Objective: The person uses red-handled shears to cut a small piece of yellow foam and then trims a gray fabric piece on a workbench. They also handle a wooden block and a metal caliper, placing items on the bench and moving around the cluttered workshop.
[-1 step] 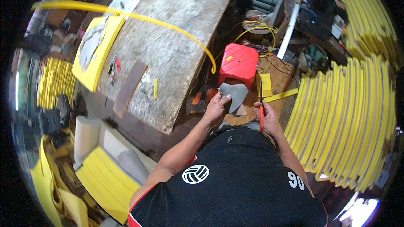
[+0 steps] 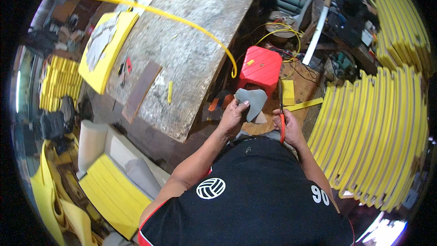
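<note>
While the left hand pinches: grey piece, at its 2 o'clock.
Right hand: curled around orange-handled scissors, pointing to 12 o'clock, apart from the grey piece.
Trimming: seemingly being readied.
Blades: cutting would call for meeting the edge squarely.

I see a worn table, its top blotched grey and white. A flat brown board lies on it, one end jutting past the edge. Just right of this board is a short yellow strip; left of it, a few small hand tools, one red. A yellow sheet lies farther left of the board, and beyond the board I spot a tiny yellow scrap.
</note>
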{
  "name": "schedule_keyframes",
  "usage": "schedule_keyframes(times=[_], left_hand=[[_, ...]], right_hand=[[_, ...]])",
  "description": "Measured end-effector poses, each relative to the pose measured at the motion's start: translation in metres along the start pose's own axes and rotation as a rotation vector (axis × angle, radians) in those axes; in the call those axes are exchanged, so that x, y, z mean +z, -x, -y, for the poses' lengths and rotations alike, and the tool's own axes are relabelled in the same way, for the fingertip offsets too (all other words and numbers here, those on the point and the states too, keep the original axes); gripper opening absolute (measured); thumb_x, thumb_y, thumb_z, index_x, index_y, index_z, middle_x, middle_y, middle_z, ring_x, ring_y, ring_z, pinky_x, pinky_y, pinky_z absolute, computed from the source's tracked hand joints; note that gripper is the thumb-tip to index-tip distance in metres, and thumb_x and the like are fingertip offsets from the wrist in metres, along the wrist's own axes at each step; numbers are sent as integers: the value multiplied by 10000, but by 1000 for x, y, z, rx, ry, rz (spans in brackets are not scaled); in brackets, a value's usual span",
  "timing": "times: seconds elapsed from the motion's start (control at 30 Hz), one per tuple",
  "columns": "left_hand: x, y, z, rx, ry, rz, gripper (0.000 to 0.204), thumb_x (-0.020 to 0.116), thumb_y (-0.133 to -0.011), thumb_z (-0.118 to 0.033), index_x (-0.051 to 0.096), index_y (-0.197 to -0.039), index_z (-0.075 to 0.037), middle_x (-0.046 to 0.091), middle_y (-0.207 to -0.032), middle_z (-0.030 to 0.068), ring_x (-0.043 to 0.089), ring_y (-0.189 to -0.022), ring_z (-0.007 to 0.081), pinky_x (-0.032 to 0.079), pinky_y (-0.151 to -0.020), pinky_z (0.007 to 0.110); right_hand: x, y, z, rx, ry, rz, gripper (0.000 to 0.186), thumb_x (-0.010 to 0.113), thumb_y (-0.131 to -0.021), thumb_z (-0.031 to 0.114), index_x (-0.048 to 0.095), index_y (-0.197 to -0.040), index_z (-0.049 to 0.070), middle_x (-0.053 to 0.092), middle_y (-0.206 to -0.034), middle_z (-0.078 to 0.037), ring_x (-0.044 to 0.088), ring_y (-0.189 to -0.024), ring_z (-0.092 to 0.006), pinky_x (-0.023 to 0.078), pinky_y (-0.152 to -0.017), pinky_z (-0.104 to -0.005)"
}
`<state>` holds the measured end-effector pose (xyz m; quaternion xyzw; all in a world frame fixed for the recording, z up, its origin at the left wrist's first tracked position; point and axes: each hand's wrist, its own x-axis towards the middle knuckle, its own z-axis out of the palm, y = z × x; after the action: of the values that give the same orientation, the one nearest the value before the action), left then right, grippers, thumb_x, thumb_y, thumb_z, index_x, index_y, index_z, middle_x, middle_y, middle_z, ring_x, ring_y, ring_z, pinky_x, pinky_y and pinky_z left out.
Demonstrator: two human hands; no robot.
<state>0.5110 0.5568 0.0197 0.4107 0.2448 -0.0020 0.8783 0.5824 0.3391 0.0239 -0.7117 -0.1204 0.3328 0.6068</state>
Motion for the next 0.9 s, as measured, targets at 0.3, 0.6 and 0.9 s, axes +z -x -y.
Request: schedule_keyframes(times=[0.3,0.6,0.9], left_hand=[[-61,46,-61,225,408,-127,276,581,-938,-131,548,-1205,-72,637,-1120,61,612,-1034,201,473,-959,393],[-85,62,-92,347,381,-148,276,565,-938,-101,525,-1206,-44,631,-1124,91,629,-1008,189,499,-933,364],[-78,46,-82,335,89,-260,256,540,-958,-106,525,-1204,-35,629,-1098,60,600,-985,137,476,-891,298]], right_hand=[[54,-35,63,99,221,481,361,628,-922,329,633,-1070,0,612,-758,-17,570,-683,-91,483,-619,-272],[78,-44,79,169,356,642,353,608,-932,344,642,-937,-7,572,-725,-22,519,-656,-103,459,-601,-298],[84,-47,64,11,371,548,367,595,-939,357,650,-928,-6,488,-621,39,477,-545,-53,402,-485,-223]])
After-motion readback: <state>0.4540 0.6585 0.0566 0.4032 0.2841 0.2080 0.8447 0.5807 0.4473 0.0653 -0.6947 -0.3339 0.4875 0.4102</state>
